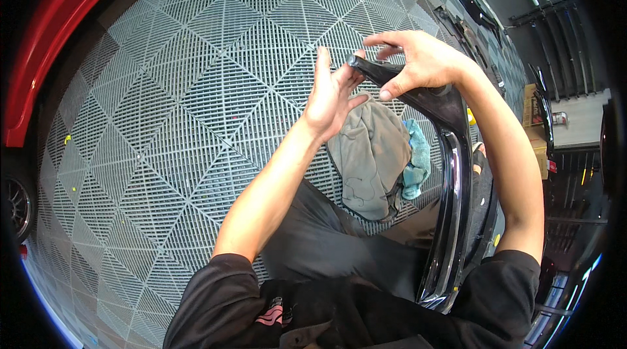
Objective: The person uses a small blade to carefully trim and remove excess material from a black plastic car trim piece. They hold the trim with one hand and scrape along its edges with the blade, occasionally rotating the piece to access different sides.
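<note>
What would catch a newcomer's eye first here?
Probably the glossy black part right of centre, with the right hand at its upper end and the left hand open beside the tip. Then the red bodywork arcing across the upper left, and the grey cloth on the grid floor below the hands.

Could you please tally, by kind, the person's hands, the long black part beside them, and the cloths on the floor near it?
Hands: 2 (left hand, right hand)
Long black part: 1
Cloths: 2 (grey cloth, teal cloth)
Total: 5
</note>
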The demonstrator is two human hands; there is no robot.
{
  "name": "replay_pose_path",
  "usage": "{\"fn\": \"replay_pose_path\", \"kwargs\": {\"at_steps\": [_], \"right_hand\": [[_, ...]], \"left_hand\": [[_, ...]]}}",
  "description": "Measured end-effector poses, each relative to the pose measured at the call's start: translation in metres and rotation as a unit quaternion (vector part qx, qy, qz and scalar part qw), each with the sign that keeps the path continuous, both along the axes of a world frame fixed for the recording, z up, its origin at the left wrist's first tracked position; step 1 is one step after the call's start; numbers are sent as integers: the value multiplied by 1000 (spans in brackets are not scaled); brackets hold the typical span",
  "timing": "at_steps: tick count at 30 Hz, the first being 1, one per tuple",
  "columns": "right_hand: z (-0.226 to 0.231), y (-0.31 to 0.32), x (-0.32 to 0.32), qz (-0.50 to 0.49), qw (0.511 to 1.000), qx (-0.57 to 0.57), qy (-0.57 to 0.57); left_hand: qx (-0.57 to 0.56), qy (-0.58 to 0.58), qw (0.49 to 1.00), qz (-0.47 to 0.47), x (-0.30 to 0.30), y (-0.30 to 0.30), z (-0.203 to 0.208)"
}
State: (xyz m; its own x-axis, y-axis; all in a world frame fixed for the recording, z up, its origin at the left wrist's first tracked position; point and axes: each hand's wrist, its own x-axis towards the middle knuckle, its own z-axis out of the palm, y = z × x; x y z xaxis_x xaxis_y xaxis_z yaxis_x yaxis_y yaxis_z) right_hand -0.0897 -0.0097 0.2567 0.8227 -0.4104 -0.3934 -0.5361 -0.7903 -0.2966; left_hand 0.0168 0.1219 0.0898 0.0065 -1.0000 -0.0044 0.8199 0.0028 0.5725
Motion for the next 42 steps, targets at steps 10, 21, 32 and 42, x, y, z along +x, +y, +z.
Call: {"fn": "replay_pose_path", "kwargs": {"at_steps": [10,21,32,42], "right_hand": [[-49,-22,18,18,992,8,122],[-20,-29,27,13,997,18,79],[28,-9,39,17,997,-34,69],[27,-6,55,-24,992,40,119]], "left_hand": [[387,-650,587,288,158,269,-180],[454,-823,317,129,88,455,-235],[405,-846,295,180,95,441,-231],[592,-713,350,141,130,368,-191]]}}
